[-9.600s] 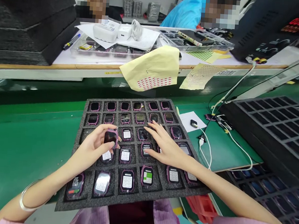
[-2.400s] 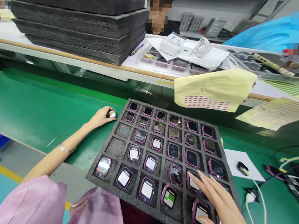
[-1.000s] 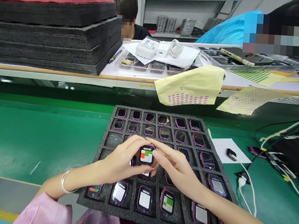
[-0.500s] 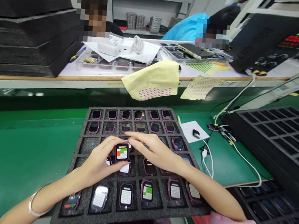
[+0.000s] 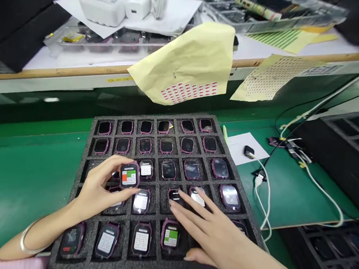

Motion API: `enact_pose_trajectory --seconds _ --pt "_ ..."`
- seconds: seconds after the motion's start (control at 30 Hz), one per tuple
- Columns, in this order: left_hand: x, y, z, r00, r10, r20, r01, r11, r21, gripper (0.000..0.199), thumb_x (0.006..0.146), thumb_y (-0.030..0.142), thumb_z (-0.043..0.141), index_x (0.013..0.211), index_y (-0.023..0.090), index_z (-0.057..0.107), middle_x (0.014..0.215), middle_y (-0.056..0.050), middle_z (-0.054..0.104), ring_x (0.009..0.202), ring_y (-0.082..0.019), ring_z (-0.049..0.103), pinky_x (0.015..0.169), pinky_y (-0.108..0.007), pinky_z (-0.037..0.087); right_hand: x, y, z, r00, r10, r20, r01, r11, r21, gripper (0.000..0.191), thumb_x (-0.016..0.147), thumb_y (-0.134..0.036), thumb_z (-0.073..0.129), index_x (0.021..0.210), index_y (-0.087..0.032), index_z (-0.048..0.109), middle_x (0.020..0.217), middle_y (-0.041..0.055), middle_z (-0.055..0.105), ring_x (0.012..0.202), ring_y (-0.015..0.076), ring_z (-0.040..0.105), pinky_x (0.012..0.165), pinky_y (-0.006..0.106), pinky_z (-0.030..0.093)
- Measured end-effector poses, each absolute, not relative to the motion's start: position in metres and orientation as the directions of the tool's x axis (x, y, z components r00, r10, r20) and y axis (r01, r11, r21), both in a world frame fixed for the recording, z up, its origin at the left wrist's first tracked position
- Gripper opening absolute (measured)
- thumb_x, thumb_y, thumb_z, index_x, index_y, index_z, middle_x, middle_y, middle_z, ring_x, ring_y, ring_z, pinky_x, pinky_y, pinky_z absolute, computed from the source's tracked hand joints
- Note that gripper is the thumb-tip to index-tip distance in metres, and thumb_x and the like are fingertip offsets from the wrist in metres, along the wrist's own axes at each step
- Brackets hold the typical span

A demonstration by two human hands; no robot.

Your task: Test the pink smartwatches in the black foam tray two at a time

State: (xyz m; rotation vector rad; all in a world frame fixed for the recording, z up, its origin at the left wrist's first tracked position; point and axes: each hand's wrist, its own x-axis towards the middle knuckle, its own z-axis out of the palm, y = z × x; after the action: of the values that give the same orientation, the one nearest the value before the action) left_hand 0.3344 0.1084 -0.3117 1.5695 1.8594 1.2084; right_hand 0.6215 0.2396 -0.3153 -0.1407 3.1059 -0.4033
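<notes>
The left hand [image 5: 97, 188] pinches one purple-rimmed watch [image 5: 129, 175] between thumb and fingers, its lit screen turned up toward the wearer — a grid of white cells with some red and green. The watch is raised over the foam tray [image 5: 121, 265], nearer the tray's left edge than its right. The step in hand looks to be holding up this single watch for viewing.

The right hand [image 5: 211, 229] is spread and grips nothing, palm down over the tray toward its near right corner. Its fingertips are at a dark-screened watch [image 5: 174, 195]; whether they touch the glass or hang just above it, I cannot tell. Just left of that palm, a green-and-white-screened watch [image 5: 170, 235] lies in its pocket by the tray's near edge.

Any next move from this hold would call for a steady pinch on the rim, thumb off the screen, and enough height to clear the neighbouring watches. The right fingers would need a clean lift — several screens are close under them.

Past the tray's right edge, on the green worktop [image 5: 35, 173], lies a sheet of paper [image 5: 238, 151] bearing a small black device [image 5: 249, 151], with a white cable [image 5: 268, 190] trailing from it.
</notes>
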Motion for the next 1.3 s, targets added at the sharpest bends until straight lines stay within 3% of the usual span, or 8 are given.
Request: enact_pose_trajectory --seconds 0.13,0.23,0.4,0.5,0.67,0.83,1.13,1.3 --pt "0.335 0.110 -0.312 -0.278 0.951 0.135 0.488 0.019 0.872 0.045 0.075 0.017 0.074 0.115 0.028 0.056 0.108 -0.003 0.060 0.095 -0.017 0.059 0.082 -0.026 0.052 0.639 0.249 -0.311 -0.995 -0.038 0.098 -0.064 0.959 -0.276 0.076 0.096 -0.052 0.044 0.147 0.001 0.023 0.144 0.0153 0.045 0.142 0.0317 0.021 0.117 0.056 0.011" --pt "0.334 0.110 -0.314 -0.273 0.954 0.124 0.484 0.025 0.875 0.046 0.075 0.016 0.074 0.115 0.028 0.055 0.108 -0.003 0.059 0.097 -0.017 0.058 0.083 -0.025 0.052 0.638 0.249 -0.309 -0.988 -0.007 0.156 -0.054 0.954 -0.295 0.079 0.097 -0.054 0.039 0.148 0.002 0.018 0.144 0.0176 0.044 0.141 0.0333 0.022 0.115 0.059 0.015" --pt "0.331 0.106 -0.319 -0.262 0.954 0.143 0.505 0.009 0.863 0.049 0.075 0.016 0.074 0.118 0.028 0.054 0.110 -0.004 0.058 0.100 -0.019 0.058 0.085 -0.029 0.051 0.617 0.238 -0.316 -0.999 -0.054 0.007 -0.054 0.968 -0.243 0.081 0.088 -0.056 0.056 0.144 -0.003 0.033 0.149 0.0148 0.036 0.142 0.0381 0.016 0.111 0.063 0.023" --pt "0.330 0.104 -0.318 -0.244 0.954 0.175 0.510 -0.027 0.860 0.049 0.075 0.017 0.075 0.118 0.028 0.054 0.110 -0.004 0.059 0.100 -0.020 0.058 0.086 -0.030 0.050 0.622 0.237 -0.315 -0.999 -0.033 -0.004 -0.032 0.977 -0.210 0.079 0.091 -0.052 0.054 0.145 0.000 0.029 0.145 0.0168 0.042 0.140 0.0376 0.021 0.110 0.064 0.022" --pt "0.329 0.102 -0.312 -0.230 0.943 0.240 0.524 -0.087 0.847 0.048 0.075 0.018 0.075 0.117 0.027 0.054 0.108 -0.004 0.060 0.098 -0.019 0.059 0.085 -0.030 0.051 0.637 0.227 -0.307 -0.974 0.143 0.176 0.100 0.968 -0.230 0.069 0.100 -0.040 0.042 0.149 0.000 0.015 0.129 0.0197 0.058 0.128 0.0344 0.042 0.103 0.060 0.034" --pt "0.328 0.097 -0.305 -0.264 0.920 0.289 0.560 -0.098 0.823 0.045 0.074 0.019 0.076 0.113 0.027 0.057 0.107 -0.002 0.060 0.097 -0.017 0.059 0.084 -0.027 0.052 0.612 0.199 -0.311 -0.858 0.422 0.293 0.336 0.892 -0.302 0.056 0.099 -0.020 0.045 0.149 -0.007 0.022 0.105 0.0154 0.067 0.101 0.0291 0.057 0.083 0.045 0.050" --pt "0.322 0.090 -0.303 -0.265 0.910 0.319 0.563 -0.123 0.818 0.045 0.073 0.022 0.077 0.113 0.027 0.057 0.105 -0.002 0.061 0.093 -0.018 0.061 0.083 -0.030 0.053 0.575 0.180 -0.308 -0.813 0.534 0.234 0.554 0.832 0.025 0.049 0.095 -0.027 0.054 0.132 0.004 0.046 0.084 0.0150 0.066 0.082 0.0297 0.058 0.067 0.041 0.052" --pt "0.314 0.087 -0.301 -0.263 0.902 0.343 0.590 -0.131 0.797 0.045 0.073 0.023 0.076 0.113 0.026 0.057 0.106 -0.002 0.061 0.096 -0.019 0.061 0.086 -0.031 0.053 0.559 0.177 -0.303 -0.808 0.571 0.146 0.586 0.804 0.098 0.055 0.084 -0.027 0.071 0.126 0.003 0.052 0.078 0.0125 0.064 0.077 0.0286 0.058 0.061 0.038 0.054"
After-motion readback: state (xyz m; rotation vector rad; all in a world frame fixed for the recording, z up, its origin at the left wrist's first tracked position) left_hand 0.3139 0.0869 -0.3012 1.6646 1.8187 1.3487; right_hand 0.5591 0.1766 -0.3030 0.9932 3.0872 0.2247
